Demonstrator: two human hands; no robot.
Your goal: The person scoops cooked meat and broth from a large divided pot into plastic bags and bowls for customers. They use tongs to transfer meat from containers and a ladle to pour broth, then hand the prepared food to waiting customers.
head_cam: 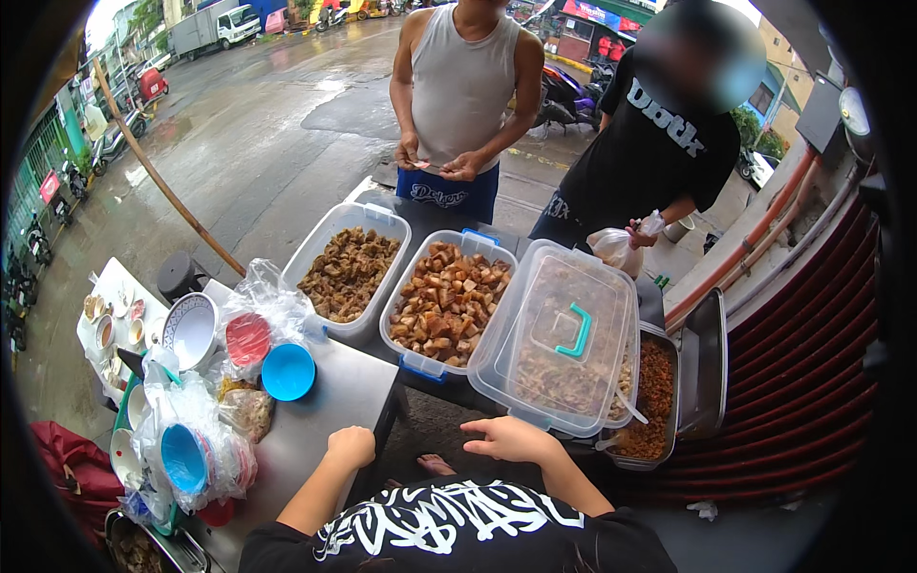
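My left hand [352, 448] is curled into a fist at the right edge of the steel table [344, 379], with nothing seen in it. Bare and with its fingers apart, my right hand [510, 438] points left, just in front of the lidded tub. That plastic tub's clear lid [544, 322] has a teal handle [575, 331] and sits askew over chopped food. To its left, one open tub holds browned meat cubes [455, 294]. Another, farther left, holds darker chopped meat [349, 272]. A steel tray of reddish minced food [648, 401] stands at the right, a spoon handle [630, 407] beside it.
On the steel table are a blue bowl [288, 372], plastic bags [269, 294] and a bag-wrapped bowl stack [188, 458]. Across the tubs, one person [466, 93] holds a small paper-like item; another [666, 136] holds a filled plastic bag [616, 247]. A wooden pole [161, 168] leans left.
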